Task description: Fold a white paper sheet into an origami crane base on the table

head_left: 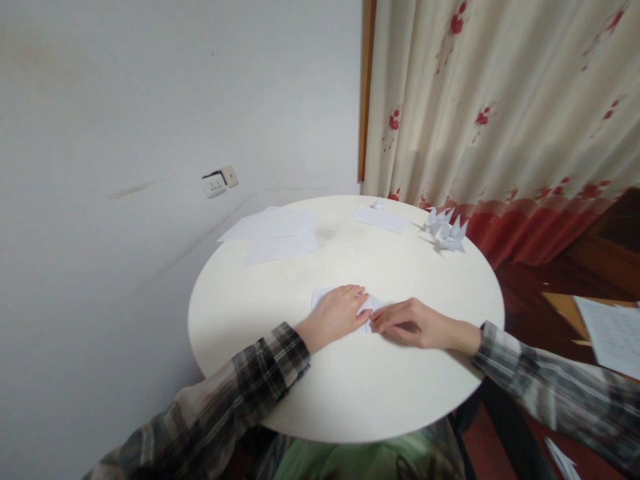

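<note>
A small sheet of white folded paper (320, 294) lies on the round white table (350, 393) in front of me, partly covered by my hands. My left hand (343, 309) rests flat on top of it, fingers stretched out. At the paper's right edge, my right hand (407, 323) has its thumb and fingers pinched together on the paper. The fingertips of both hands almost meet. Much of the paper's fold is hidden beneath the left palm.
Several loose white sheets (280, 233) lie at the table's back left. A smaller sheet (383, 219) with a crumpled paper piece (379, 205) sits at the far edge. Folded paper cranes (447, 231) stand at the back right. The wall (150, 133) closes in on the left.
</note>
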Demonstrator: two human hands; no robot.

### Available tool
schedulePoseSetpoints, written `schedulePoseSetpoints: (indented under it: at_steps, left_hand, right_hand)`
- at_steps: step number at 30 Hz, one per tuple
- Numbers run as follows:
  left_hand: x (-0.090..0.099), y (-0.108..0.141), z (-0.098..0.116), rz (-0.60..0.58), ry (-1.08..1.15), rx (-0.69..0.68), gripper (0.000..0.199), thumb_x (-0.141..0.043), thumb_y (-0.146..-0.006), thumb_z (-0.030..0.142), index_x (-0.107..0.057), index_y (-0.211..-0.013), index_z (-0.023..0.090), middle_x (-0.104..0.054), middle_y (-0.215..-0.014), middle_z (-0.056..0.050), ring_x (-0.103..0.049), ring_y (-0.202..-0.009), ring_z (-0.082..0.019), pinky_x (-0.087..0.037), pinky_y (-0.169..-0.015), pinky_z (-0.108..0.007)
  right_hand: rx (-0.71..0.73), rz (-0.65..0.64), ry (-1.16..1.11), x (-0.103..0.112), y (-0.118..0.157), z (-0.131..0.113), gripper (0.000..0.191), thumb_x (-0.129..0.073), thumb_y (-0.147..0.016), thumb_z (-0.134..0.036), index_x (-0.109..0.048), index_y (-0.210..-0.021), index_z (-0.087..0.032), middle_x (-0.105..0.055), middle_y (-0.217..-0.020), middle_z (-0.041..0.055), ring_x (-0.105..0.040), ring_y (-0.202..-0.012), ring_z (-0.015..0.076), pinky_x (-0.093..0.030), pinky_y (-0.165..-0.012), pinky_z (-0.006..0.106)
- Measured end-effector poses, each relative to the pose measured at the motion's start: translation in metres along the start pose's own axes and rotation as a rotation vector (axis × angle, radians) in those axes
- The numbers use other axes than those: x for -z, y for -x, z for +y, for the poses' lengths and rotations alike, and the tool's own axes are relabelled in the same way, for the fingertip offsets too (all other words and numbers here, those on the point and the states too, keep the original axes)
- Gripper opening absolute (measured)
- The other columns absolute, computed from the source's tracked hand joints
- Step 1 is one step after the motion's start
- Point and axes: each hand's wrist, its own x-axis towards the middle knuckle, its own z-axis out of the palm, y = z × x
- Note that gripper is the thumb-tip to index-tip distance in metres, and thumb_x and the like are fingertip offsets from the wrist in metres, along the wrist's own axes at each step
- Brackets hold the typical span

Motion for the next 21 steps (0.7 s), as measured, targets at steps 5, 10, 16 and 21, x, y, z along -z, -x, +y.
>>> schedulePoseSetpoints:
  at_steps: [5, 10, 16, 21]
  left_hand:
    - [0.006, -0.002, 0.001, -0.047, -0.042, -0.002, 0.025, -0.05, -0.086, 0.03, -0.059, -0.102, 0.014, -0.062, -0.107, -0.009, -0.058, -0.1, -0.022, -0.046, -0.088, -0.034]
    - [0.011, -0.002, 0.005, -0.075, -0.062, -0.004, 0.024, -0.051, -0.085, 0.03, -0.057, -0.103, 0.014, -0.063, -0.104, -0.008, -0.059, -0.097, -0.022, -0.048, -0.084, -0.034]
    - [0.01, -0.002, 0.007, -0.078, -0.079, -0.003, 0.026, -0.049, -0.086, 0.029, -0.055, -0.107, 0.015, -0.062, -0.106, -0.008, -0.058, -0.098, -0.021, -0.047, -0.084, -0.033]
    - [0.008, -0.001, 0.006, -0.095, -0.09, -0.009, 0.028, -0.047, -0.087, 0.029, -0.055, -0.11, 0.015, -0.061, -0.107, -0.008, -0.058, -0.099, -0.022, -0.046, -0.086, -0.034]
  right_hand:
    - [-0.143, 0.102, 0.168, 0.023, -0.005, 0.019, 0.027, -0.044, -0.089, -0.022, -0.064, -0.106, -0.017, -0.067, -0.1, 0.0077, -0.06, -0.092, 0.0164, -0.047, -0.085, 0.032]
    - [-0.12, 0.039, 0.347, 0.023, -0.008, 0.037, 0.03, -0.044, -0.087, -0.015, -0.063, -0.11, -0.018, -0.061, -0.098, 0.0092, -0.057, -0.089, 0.0166, -0.047, -0.08, 0.03]
    - [-0.061, -0.018, 0.457, 0.023, -0.009, 0.033, 0.033, -0.044, -0.086, -0.013, -0.061, -0.114, -0.018, -0.059, -0.093, 0.0095, -0.055, -0.085, 0.0167, -0.046, -0.075, 0.029]
    - [-0.027, -0.092, 0.523, 0.027, -0.009, 0.028, 0.036, -0.044, -0.083, -0.009, -0.061, -0.113, -0.018, -0.06, -0.092, 0.0092, -0.055, -0.084, 0.017, -0.045, -0.075, 0.029]
